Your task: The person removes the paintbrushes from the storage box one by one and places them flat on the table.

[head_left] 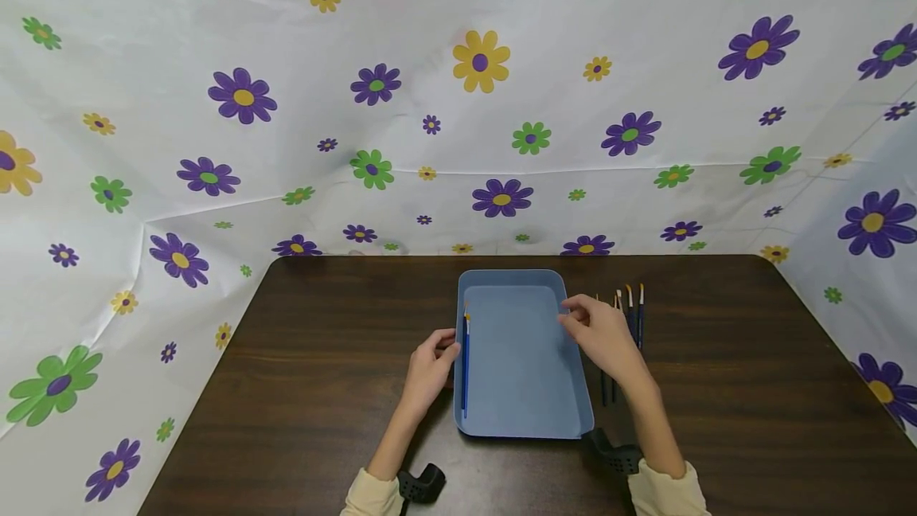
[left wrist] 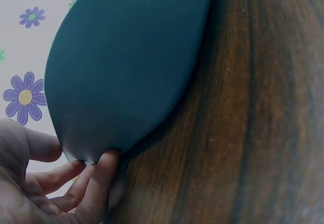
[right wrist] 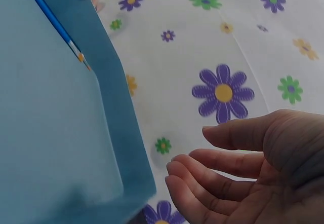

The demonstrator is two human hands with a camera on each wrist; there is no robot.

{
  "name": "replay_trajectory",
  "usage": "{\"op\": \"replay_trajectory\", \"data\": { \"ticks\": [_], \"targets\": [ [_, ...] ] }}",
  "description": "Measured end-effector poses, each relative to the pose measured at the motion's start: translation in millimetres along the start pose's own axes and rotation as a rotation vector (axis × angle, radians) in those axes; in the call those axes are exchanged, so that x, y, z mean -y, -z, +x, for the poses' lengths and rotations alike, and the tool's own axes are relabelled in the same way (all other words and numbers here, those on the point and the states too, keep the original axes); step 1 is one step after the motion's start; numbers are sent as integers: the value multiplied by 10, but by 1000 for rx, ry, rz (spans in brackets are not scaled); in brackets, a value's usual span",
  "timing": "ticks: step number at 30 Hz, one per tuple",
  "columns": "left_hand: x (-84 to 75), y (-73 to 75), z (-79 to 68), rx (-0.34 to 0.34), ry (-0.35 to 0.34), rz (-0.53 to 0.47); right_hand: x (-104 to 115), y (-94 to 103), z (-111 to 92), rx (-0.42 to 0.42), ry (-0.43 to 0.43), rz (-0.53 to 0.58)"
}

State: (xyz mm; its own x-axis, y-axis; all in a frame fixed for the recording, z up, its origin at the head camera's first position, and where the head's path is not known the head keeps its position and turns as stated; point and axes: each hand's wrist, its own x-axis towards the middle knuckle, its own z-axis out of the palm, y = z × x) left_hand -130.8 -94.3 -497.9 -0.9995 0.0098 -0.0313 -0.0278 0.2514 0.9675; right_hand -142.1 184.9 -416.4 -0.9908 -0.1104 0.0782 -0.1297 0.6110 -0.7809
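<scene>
A blue-grey rectangular tray point(head_left: 526, 357) stands on the table. My left hand point(head_left: 430, 373) grips its left side; in the left wrist view the fingertips point(left wrist: 109, 158) press the outer wall and the thumb lies at the rim. Along the tray's left inner wall lie blue paintbrushes point(head_left: 466, 365), close together with bristles pointing away; I cannot tell how many. My right hand point(head_left: 605, 337) hovers by the tray's right rim, its fingers loosely bent. In the right wrist view nothing is between thumb and fingers, and they stand apart from the tray.
Several dark-handled paintbrushes point(head_left: 641, 313) lie on the table right of the tray, partly hidden by the right hand and forearm. The dark wooden table point(head_left: 322, 373) ends at the back against a white flowered cloth point(head_left: 401, 126). A black wrist device point(head_left: 423, 484) sits at the left cuff.
</scene>
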Motion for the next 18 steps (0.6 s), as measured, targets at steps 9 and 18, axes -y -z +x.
{"op": "replay_trajectory", "data": {
  "ticks": [9, 18],
  "targets": [
    [-7, 0, -2, -7, -6, 14, 123, -211, 18, 39, 22, -10],
    [-9, -1, 0, 2, 4, 9, 214, -354, -4, 83, 36, -19]
  ]
}}
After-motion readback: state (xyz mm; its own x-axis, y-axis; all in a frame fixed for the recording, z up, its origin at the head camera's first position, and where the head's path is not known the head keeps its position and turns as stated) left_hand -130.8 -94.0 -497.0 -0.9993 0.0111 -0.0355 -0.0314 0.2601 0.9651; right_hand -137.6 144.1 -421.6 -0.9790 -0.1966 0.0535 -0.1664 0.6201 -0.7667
